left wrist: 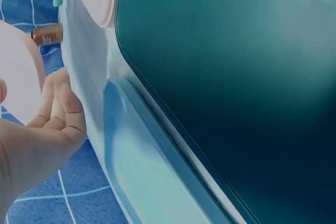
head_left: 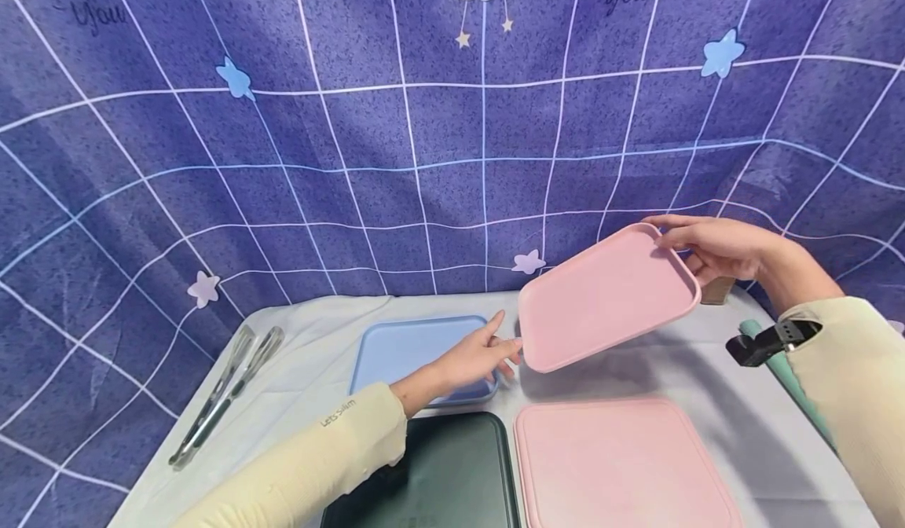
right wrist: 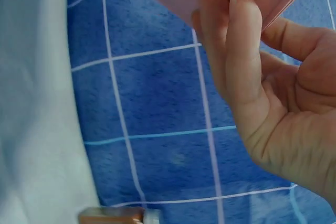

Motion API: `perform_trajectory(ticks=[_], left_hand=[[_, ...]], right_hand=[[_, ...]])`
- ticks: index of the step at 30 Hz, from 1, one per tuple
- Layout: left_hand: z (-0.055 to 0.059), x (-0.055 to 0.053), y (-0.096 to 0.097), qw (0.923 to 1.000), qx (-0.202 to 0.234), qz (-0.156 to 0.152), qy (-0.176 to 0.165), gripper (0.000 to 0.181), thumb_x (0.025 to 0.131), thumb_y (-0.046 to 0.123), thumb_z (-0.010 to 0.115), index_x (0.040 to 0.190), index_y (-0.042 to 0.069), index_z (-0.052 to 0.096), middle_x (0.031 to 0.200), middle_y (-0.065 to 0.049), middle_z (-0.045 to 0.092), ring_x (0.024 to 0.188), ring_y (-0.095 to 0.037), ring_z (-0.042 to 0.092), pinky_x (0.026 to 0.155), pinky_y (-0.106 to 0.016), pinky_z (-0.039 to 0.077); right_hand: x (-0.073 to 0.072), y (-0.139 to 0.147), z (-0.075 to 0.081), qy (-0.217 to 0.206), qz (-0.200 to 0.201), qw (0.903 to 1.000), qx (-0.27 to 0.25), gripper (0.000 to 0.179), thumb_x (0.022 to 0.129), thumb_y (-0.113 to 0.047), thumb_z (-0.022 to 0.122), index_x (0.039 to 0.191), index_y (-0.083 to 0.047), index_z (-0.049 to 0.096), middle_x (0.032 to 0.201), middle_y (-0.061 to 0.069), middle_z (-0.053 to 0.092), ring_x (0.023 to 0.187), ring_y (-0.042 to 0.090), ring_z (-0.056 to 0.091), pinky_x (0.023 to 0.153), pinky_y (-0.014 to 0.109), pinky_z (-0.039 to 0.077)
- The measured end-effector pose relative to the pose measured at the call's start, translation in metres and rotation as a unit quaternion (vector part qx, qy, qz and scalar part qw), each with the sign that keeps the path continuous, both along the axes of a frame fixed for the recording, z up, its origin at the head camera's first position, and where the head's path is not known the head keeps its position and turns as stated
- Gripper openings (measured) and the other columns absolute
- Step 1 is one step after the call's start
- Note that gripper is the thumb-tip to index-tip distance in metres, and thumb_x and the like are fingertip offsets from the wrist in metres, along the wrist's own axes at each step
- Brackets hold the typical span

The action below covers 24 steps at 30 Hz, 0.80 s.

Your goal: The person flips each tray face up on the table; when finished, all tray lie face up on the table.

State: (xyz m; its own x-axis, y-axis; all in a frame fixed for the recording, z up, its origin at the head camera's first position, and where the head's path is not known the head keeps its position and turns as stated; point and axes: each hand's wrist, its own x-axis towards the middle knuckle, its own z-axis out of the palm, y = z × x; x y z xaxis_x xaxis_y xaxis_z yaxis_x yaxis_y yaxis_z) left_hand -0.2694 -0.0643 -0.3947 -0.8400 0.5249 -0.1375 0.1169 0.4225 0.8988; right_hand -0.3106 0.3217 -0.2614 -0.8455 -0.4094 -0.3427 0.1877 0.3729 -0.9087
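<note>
A pink tray [head_left: 608, 300] is held tilted above the back of the table. My right hand [head_left: 728, 249] grips its upper right corner, thumb on the inner side and fingers behind; the right wrist view shows the same hand [right wrist: 247, 72] on the rim. At the tray's left edge is my left hand [head_left: 477, 361], its fingers loosely extended and the fingertips at or close to the rim; contact is unclear. Under that hand lies a blue tray [head_left: 403, 347], partly hidden by it. In the left wrist view the fingers of my left hand [left wrist: 47, 124] bend slightly, with nothing visible between them.
A dark green tray-like panel [head_left: 452, 473] and a flat pink one [head_left: 622, 457] lie at the front. Two metal tongs [head_left: 226, 394] rest at the left. A brown bottle [right wrist: 113, 215] lies at the back right, near a green object [head_left: 788, 383]. A blue patterned curtain [head_left: 438, 119] hangs behind.
</note>
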Motion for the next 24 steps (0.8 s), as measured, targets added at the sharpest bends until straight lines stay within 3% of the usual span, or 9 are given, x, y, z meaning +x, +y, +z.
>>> perform_trajectory(ticks=[4, 10, 14, 19, 24], left_hand=[[-0.003, -0.002, -0.003, 0.9998, 0.014, 0.015, -0.002, 0.082, 0.103, 0.038, 0.055, 0.162, 0.009, 0.007, 0.108, -0.013, 0.073, 0.091, -0.025, 0.072, 0.071, -0.033, 0.052], [-0.005, -0.002, -0.007, 0.9989, 0.036, 0.029, -0.006, 0.081, 0.101, 0.03, 0.06, 0.162, 0.009, 0.01, 0.1, -0.006, 0.073, 0.081, -0.015, 0.07, 0.068, -0.029, 0.05], [-0.006, -0.002, -0.008, 0.9979, 0.057, 0.029, -0.009, 0.08, 0.1, 0.021, 0.061, 0.162, 0.007, 0.013, 0.098, -0.007, 0.074, 0.076, -0.012, 0.067, 0.066, -0.027, 0.047], [-0.009, -0.002, -0.008, 0.9952, 0.083, 0.036, -0.036, 0.082, 0.098, 0.019, 0.064, 0.162, 0.01, 0.013, 0.089, 0.003, 0.071, 0.073, -0.009, 0.065, 0.067, -0.028, 0.046], [-0.013, -0.003, -0.009, 0.9937, 0.096, 0.037, -0.045, 0.082, 0.098, 0.02, 0.065, 0.162, 0.012, 0.015, 0.085, 0.006, 0.068, 0.074, -0.01, 0.064, 0.067, -0.029, 0.046]], right_hand=[[0.001, -0.002, -0.015, -0.008, 0.008, 0.9983, -0.056, 0.07, 0.105, -0.014, 0.046, 0.16, -0.019, 0.004, 0.101, 0.002, 0.07, 0.08, 0.024, 0.075, 0.075, 0.049, 0.06], [0.004, 0.0, -0.037, -0.032, 0.017, 0.9902, -0.135, 0.059, 0.106, -0.012, 0.045, 0.155, -0.028, 0.016, 0.1, 0.0, 0.072, 0.08, 0.016, 0.074, 0.073, 0.043, 0.061], [0.005, 0.001, -0.048, -0.033, 0.015, 0.9889, -0.144, 0.061, 0.106, -0.012, 0.044, 0.156, -0.027, 0.014, 0.101, -0.001, 0.073, 0.083, 0.016, 0.074, 0.076, 0.043, 0.061], [0.007, 0.004, -0.06, -0.023, -0.001, 0.9894, -0.143, 0.066, 0.106, -0.013, 0.045, 0.159, -0.023, 0.007, 0.103, 0.0, 0.074, 0.085, 0.017, 0.075, 0.075, 0.044, 0.061], [0.009, 0.007, -0.073, 0.01, -0.035, 0.9905, -0.133, 0.05, 0.107, -0.018, 0.048, 0.151, -0.025, 0.027, 0.103, -0.003, 0.073, 0.084, 0.017, 0.075, 0.073, 0.041, 0.061]])
